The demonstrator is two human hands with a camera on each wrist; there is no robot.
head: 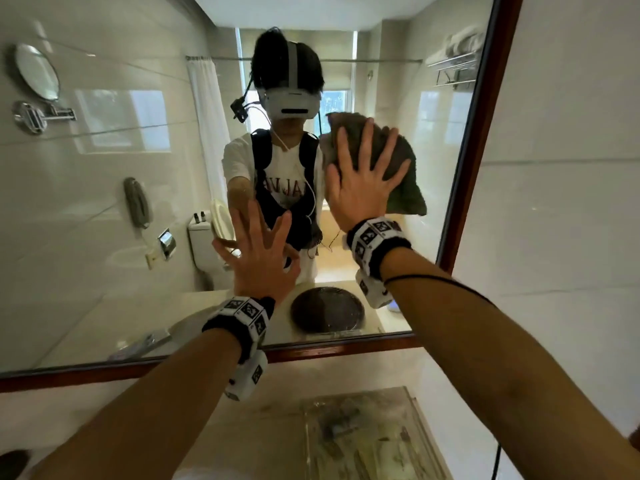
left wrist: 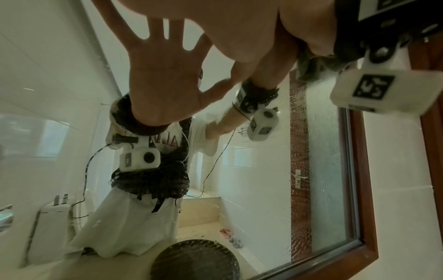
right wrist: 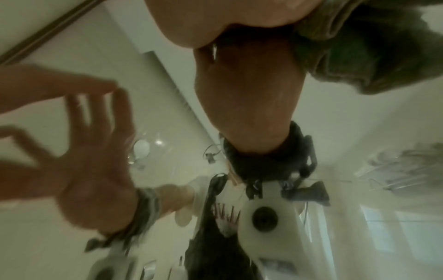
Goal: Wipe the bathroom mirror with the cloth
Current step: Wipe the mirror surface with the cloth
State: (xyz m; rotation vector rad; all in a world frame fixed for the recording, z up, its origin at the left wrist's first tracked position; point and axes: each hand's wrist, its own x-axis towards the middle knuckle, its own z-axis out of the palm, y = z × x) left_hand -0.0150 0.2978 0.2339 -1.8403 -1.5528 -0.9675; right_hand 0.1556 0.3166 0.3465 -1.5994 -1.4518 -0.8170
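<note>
Head view shows the wiping step itself under way: the right hand (head: 363, 181), just right of the frame's centre, lies flat with its fingers spread and straight, pressing the dark cloth (head: 394, 168) against the glass of the mirror (head: 104, 202). The cloth is bunched, sticking out above the fingertips and hanging below the little-finger side, near the mirror's wooden frame (head: 485, 133) at the right. The left hand (head: 263, 261), lower and left of centre, is also released, fingers fanned and straight, palm laid on or very close to the glass; it holds nothing and seems to serve as a brace.

In the left wrist view, what fills the upper middle is that palm's reflection, and the right part of the glass near the frame looks streaked and speckled with droplets. The right wrist view is blurred; the heel of the right hand (right wrist: 215, 22) and a fold of cloth (right wrist: 359, 47) show at the top right.

My judgement is that the job is part done at most, since only one patch is covered now. The next move calls for sliding the flat hand across the glass with even pressure, keeping the cloth under the palm so it does not slip out, and working toward the streaked right edge and the wide left half.
</note>
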